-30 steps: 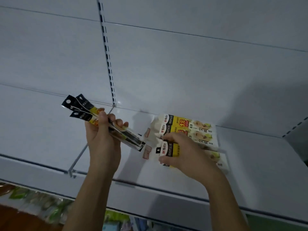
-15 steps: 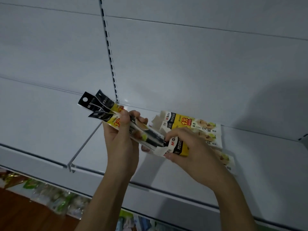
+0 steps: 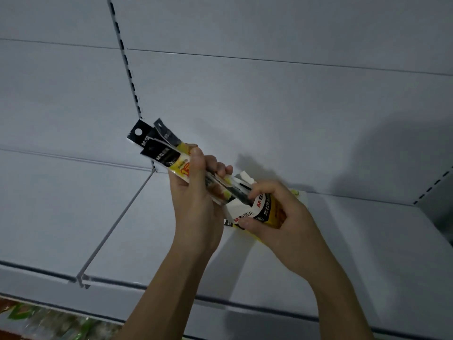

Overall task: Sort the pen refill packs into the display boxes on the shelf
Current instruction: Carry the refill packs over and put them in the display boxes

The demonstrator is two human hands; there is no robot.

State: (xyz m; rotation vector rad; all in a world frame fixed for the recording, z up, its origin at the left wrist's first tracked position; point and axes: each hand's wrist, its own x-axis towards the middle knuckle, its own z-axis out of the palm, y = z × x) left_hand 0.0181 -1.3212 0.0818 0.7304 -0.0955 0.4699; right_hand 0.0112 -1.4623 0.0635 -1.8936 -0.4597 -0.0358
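Since a second ago left hand (image 3: 196,204), gripping refill packs (image 3: 171,158), reached the box (image 3: 255,209) clasped by right hand (image 3: 282,217); apparently several ends entering together could jam.

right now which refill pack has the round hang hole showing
The rearmost, leftmost refill pack in the left hand: its black header shows a white round hole; the other packs' headers overlap it, showing none.

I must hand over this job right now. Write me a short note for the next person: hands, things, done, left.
Left hand grips a bundle of refill packs, lower ends at the mouth of a display box.
Right hand holds that box, tilted, just above the shelf.
Done: packs are starting to enter the box.
Left: push the packs fully in, set the box down on the shelf.
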